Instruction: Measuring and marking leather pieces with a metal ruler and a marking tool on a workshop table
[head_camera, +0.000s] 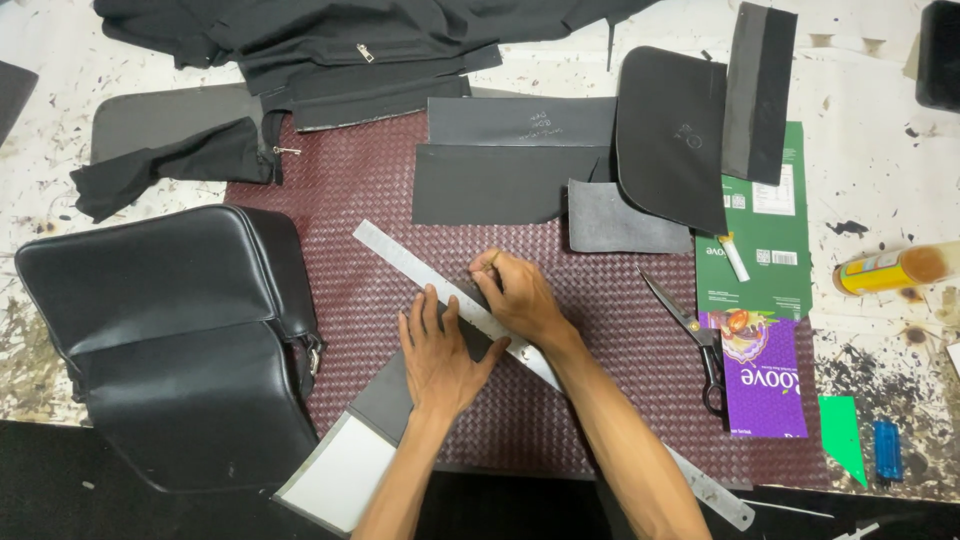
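Pressing long steel ruler (470, 305) flat, left hand (437, 350) splayed; right hand (520, 295) pinching a small marker. Ruler could slip, skewing the line.

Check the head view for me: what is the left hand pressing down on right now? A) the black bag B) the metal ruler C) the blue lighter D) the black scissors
B: the left hand lies flat across the metal ruler, while the right hand holds a thin tool at the ruler's edge.
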